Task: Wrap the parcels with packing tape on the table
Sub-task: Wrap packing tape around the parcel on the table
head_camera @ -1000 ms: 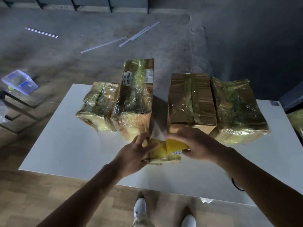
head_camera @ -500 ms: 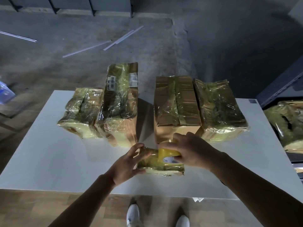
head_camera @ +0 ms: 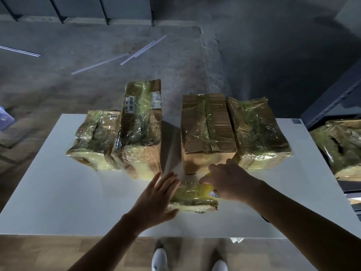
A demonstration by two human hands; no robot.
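A small flat parcel (head_camera: pixel 192 199), shiny with yellowish tape, lies near the front of the white table (head_camera: pixel 64 196). My right hand (head_camera: pixel 231 181) grips a yellow roll of packing tape (head_camera: pixel 208 189) on top of the parcel's right end. My left hand (head_camera: pixel 156 197) lies with straight spread fingers against the parcel's left side. Behind stand several bigger taped cardboard parcels: a low one (head_camera: pixel 95 141) at the left, a long one (head_camera: pixel 140 130) beside it, a box (head_camera: pixel 207 132) behind my right hand and another parcel (head_camera: pixel 257 133) at its right.
A further wrapped parcel (head_camera: pixel 340 147) sits on a dark shelf off the table's right edge. White strips (head_camera: pixel 142 50) lie on the concrete floor beyond the table. My white shoes (head_camera: pixel 159 259) show below the front edge. A gap of table runs between the two pairs of parcels.
My left hand has let go of the small parcel's corner and opened flat against its left side. My right hand has carried the tape roll to the right and lower onto the parcel.
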